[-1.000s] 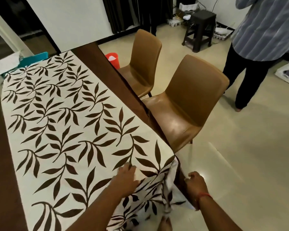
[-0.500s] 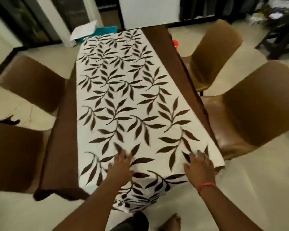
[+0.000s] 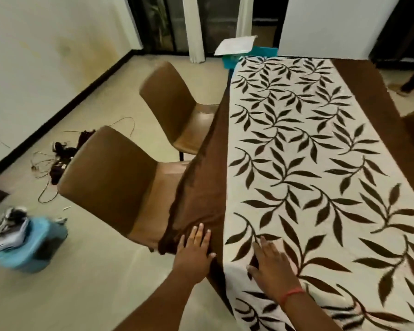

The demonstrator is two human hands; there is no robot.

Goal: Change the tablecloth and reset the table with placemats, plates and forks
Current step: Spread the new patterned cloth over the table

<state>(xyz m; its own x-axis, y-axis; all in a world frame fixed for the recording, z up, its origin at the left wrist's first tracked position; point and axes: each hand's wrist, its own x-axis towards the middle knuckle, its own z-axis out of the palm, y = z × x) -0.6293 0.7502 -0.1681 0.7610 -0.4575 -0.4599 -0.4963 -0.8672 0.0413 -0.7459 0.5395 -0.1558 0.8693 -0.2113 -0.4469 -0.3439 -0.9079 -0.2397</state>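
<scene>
A tablecloth (image 3: 304,149) with a cream middle printed with dark brown leaves and a plain brown border (image 3: 208,187) covers the long table. My left hand (image 3: 195,249) lies flat with straight fingers on the brown border at the near left corner, where the cloth hangs over the edge. My right hand (image 3: 270,263) presses flat on the leaf-printed part just to the right, near the table's front edge. No placemats, plates or forks are in view.
Two brown chairs (image 3: 120,185) (image 3: 175,108) stand tucked along the table's left side. On the floor at left are a blue stool with items on it (image 3: 26,242) and tangled cables (image 3: 58,158). A teal box with white paper (image 3: 239,50) sits beyond the far end.
My view has swung from the table's right side to its left. Both hands have shifted left along the near edge; the left hand moved from the leaf print onto the brown border.
</scene>
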